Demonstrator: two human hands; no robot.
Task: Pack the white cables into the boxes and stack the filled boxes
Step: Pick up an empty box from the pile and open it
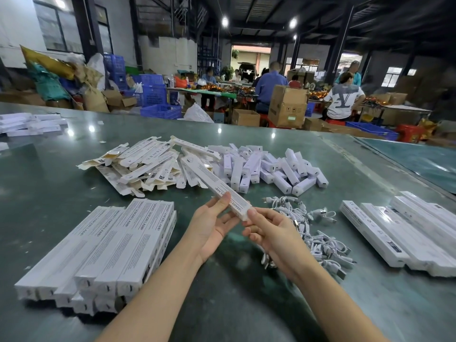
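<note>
Green counter [246, 304]: your left hand [212, 227] and right hand [267, 232] gripped one box [217, 187]; end-flap closing likely, next stack it left of cables [311, 233].

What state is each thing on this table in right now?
Held box: gripped at its near end by left hand and right hand.
Stacked boxes: closed, piled at left.
Flat boxes: unfolded, heaped.
White cables: loose, unpacked.
</note>
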